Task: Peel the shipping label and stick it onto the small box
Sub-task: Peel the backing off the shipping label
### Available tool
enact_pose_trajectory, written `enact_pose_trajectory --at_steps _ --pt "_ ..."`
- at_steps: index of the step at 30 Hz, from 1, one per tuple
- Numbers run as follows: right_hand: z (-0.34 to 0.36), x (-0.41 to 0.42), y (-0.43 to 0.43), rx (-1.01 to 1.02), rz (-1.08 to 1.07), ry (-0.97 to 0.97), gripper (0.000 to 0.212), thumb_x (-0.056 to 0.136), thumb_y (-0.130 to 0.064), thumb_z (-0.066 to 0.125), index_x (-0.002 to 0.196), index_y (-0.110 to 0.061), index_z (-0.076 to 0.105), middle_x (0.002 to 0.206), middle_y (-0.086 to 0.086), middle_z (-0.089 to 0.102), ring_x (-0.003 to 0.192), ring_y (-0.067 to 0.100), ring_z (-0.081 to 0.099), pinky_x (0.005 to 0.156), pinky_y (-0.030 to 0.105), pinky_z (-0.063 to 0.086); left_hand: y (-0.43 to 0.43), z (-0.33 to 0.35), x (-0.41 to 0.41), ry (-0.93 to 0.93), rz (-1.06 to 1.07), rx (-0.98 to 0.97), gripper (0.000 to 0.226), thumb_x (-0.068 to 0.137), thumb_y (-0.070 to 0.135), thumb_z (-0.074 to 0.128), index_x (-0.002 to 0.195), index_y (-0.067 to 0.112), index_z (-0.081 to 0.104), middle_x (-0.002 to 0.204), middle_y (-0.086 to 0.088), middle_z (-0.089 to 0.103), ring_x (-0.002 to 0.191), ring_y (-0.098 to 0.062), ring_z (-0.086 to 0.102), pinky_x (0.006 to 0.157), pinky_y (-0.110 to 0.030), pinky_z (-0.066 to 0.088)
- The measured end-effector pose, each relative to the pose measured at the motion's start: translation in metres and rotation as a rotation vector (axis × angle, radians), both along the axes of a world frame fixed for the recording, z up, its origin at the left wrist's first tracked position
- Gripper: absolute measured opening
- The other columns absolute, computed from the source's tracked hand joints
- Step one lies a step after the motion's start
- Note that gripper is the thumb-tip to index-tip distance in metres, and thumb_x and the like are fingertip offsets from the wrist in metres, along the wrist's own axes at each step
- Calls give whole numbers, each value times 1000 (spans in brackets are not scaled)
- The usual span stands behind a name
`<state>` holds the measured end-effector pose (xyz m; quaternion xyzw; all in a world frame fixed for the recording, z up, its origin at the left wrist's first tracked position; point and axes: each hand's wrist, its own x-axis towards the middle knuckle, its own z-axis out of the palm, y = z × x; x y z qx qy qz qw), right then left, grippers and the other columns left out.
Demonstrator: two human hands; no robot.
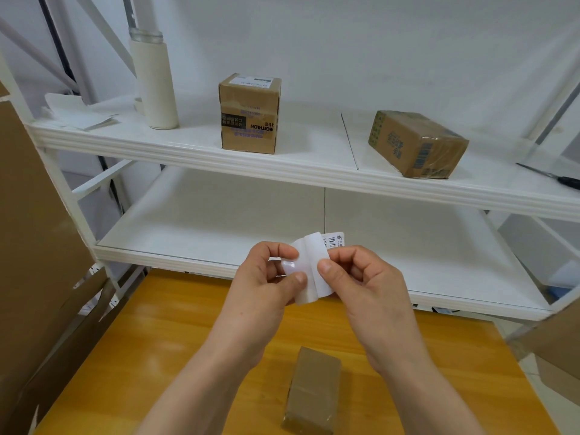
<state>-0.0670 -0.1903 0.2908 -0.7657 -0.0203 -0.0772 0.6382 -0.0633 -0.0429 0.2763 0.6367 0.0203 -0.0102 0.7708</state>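
Head view: both hands raised at frame centre over the tabletop
Left hand: at 9 o'clock of the shipping label; grip clamped, thumb and forefinger pinching a curled white flap of it
Right hand: at 3 o'clock of the shipping label; grip clamped, thumb pressed on the sheet's right edge, fingers curled behind
Shipping label: held in the air between the two hands; bent into a curl, white back towards the camera; printed barcode corner showing at 1 o'clock
Small box: lying on the tabletop at 6 o'clock of the hands, well apart from them; brown, long side running away from the camera
Upper shelf: upright labelled box at 12 o'clock; tilted taped box at 2 o'clock; white bottle at 11 o'clock; dark-handled tool at 3 o'clock, kind not discernible
Lower shelf: white, behind the hands
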Motion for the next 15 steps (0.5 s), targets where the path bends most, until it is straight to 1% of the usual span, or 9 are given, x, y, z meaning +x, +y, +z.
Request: enact_pose_trajectory --at_steps 4,8,11,13,15 --pt "1 0 1 9 6 10 6 90 -24 69 88 -27 73 87 -5 75 80 9 70 72 25 58 1 -1 1 7 3 -4 20 92 -2 63 98 17 64 94 -10 71 84 -23 69 72 -30 54" --pt "2 -1 1 8 24 14 6 91 -26 67 89 -27 72 87 -7 75 79 6 70 67 19 56 3 -3 2 8 12 -4 18 92 -1 62 94 16 66 95 -11 70 90 -28 69 79 -36 57" --pt "3 -1 3 2 45 19 8 93 -28 65 91 -27 72 87 -7 75 78 5 70 65 16 54 5 -2 2 -3 18 9 22 92 -1 61 87 19 69 96 -12 69 94 -34 68 82 -43 56" --pt "2 -1 4 -1 50 24 9 93 -30 64 90 -27 72 86 -8 74 78 6 70 65 16 54 5 -1 1 0 14 8 26 92 -2 60 82 20 71 98 -17 68 99 -41 67 88 -49 56" --pt "1 -1 4 11 58 34 11 93 -32 63 90 -25 72 86 -8 74 79 7 71 66 17 55 5 0 1 6 8 -7 30 93 -2 59 77 20 73 101 -21 70 99 -41 66 91 -51 55"
